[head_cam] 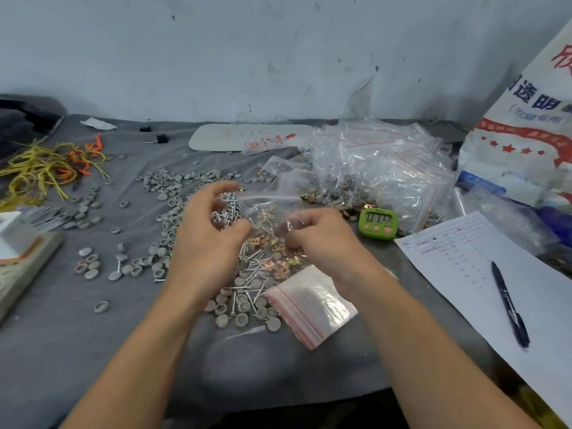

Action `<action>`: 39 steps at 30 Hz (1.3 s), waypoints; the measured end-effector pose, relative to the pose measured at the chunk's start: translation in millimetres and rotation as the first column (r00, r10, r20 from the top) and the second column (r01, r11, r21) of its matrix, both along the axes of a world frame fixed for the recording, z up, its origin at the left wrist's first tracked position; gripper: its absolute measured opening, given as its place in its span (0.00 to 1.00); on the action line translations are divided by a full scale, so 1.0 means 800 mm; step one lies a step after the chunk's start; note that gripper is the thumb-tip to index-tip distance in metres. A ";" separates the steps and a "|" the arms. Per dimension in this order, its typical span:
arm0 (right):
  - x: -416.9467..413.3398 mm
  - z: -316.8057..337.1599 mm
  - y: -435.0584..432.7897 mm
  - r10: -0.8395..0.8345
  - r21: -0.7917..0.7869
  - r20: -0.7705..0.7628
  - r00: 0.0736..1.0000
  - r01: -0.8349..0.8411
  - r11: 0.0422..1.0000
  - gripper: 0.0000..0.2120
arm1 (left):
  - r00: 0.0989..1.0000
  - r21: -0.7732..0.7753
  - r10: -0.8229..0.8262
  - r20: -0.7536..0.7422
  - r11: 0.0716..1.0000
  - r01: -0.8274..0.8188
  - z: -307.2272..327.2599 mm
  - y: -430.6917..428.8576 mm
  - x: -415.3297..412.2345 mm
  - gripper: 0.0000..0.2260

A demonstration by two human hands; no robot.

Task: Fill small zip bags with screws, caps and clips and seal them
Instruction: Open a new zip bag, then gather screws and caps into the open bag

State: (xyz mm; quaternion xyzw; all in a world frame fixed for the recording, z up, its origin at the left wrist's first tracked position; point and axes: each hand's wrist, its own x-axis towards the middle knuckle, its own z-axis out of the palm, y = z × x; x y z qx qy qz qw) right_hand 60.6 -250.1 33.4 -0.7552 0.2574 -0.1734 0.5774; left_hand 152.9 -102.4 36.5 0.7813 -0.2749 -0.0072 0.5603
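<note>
Just left of the timer [378,222], the right hand [315,239] pinches a small bag [263,209] open above the worktop [93,351] so the left hand [207,230], curled round screws [227,205], can tip them in.

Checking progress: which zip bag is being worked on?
The bag pinched by the right hand, with the left hand holding screws at its mouth; the empty stack and the filled pile lie untouched.

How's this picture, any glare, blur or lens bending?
Head view: wide-angle bending stretches the paper sheet towards the right edge; glare whitens the pile of filled bags and the stack of empty bags; the left hand with its screws and the right hand pinching the clear zip bag look slightly soft; shadows faint.
</note>
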 end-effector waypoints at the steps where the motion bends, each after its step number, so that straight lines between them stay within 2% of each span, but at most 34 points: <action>1: 0.003 -0.001 0.006 0.077 -0.035 -0.032 0.996 -0.079 0.996 0.07 | 0.991 0.117 -0.091 0.098 0.990 0.079 0.005 0.005 0.002 0.20; 2: 0.005 -0.002 0.010 0.130 -0.081 -0.063 0.990 -0.135 0.988 0.08 | 0.973 0.238 -0.151 0.176 0.965 0.107 0.008 0.010 0.003 0.19; 4: 0.010 -0.006 0.015 0.161 -0.132 -0.099 0.982 -0.173 0.976 0.13 | 0.959 0.381 -0.126 0.252 0.924 0.022 0.008 0.016 0.006 0.18; 6: 0.015 -0.007 0.016 0.154 -0.134 -0.090 0.984 -0.165 0.977 0.15 | 0.962 0.398 -0.078 0.261 0.917 -0.034 0.004 0.022 0.005 0.13; 8: 0.018 -0.007 0.013 0.134 -0.117 -0.071 0.988 -0.142 0.983 0.11 | 0.976 0.333 -0.063 0.209 0.943 -0.010 0.002 0.028 0.006 0.06; 10: 0.020 -0.007 0.011 0.124 -0.107 -0.055 0.991 -0.129 0.986 0.04 | 0.978 0.292 -0.038 0.205 0.956 -0.024 0.000 0.035 0.008 0.11; 13: 0.020 -0.006 0.010 0.152 -0.192 -0.137 0.979 -0.176 0.965 0.06 | 0.962 0.378 -0.004 0.271 0.920 -0.103 -0.003 0.045 0.009 0.12; 15: 0.021 -0.007 0.011 0.173 -0.208 -0.198 0.965 -0.214 0.955 0.06 | 0.983 0.408 -0.013 0.186 0.911 -0.065 -0.005 0.050 0.013 0.13; 17: 0.023 -0.006 0.012 0.078 -0.261 -0.186 0.979 -0.126 0.957 0.07 | 0.996 0.425 -0.082 0.026 0.903 0.063 -0.007 0.057 0.021 0.12; 19: 0.026 -0.004 0.016 -0.144 -0.428 -0.105 0.984 0.086 0.900 0.15 | 0.986 0.387 -0.121 -0.117 0.909 0.157 -0.005 0.062 0.027 0.14; 21: 0.030 -0.003 0.026 -0.310 -0.566 0.066 0.948 0.291 0.772 0.27 | 0.978 0.283 -0.035 -0.208 0.955 0.095 -0.005 0.064 0.033 0.12; 22: 0.033 -0.002 0.033 -0.320 -0.593 0.153 0.935 0.346 0.727 0.26 | 0.975 0.237 0.031 -0.220 0.971 0.023 -0.006 0.064 0.038 0.10; 23: 0.036 0.000 0.042 -0.283 -0.587 0.199 0.938 0.345 0.732 0.20 | 0.970 0.197 0.096 -0.222 0.979 -0.052 -0.006 0.062 0.043 0.07; 25: 0.043 0.001 0.059 -0.125 -0.535 0.175 0.977 0.201 0.820 0.07 | 0.954 0.102 0.157 -0.256 0.986 -0.135 -0.004 0.060 0.046 0.06; 26: 0.047 -0.001 0.068 -0.042 -0.482 0.156 0.987 0.113 0.869 0.05 | 0.949 0.056 0.150 -0.279 0.989 -0.140 -0.002 0.058 0.045 0.05; 29: 0.057 -0.003 0.086 0.097 -0.230 0.170 0.981 -0.056 0.972 0.14 | 0.956 0.042 0.109 -0.273 0.994 -0.102 0.002 0.051 0.038 0.04; 32: 0.065 0.000 0.095 0.152 -0.172 0.197 0.968 -0.119 0.978 0.16 | 0.956 0.074 0.127 -0.264 0.991 -0.111 0.004 0.043 0.030 0.06; 35: 0.066 0.001 0.097 0.128 -0.050 0.191 0.973 -0.121 0.991 0.18 | 0.953 0.090 0.128 -0.275 0.990 -0.107 0.008 0.038 0.027 0.08; 37: 0.064 0.002 0.099 0.089 0.072 0.184 0.979 -0.104 0.992 0.24 | 0.945 0.048 0.102 -0.312 0.995 -0.092 0.009 0.036 0.025 0.07; 39: 0.063 0.004 0.102 0.040 0.127 0.170 0.985 -0.063 0.990 0.26 | 0.942 0.045 0.084 -0.326 0.996 -0.073 0.010 0.036 0.022 0.05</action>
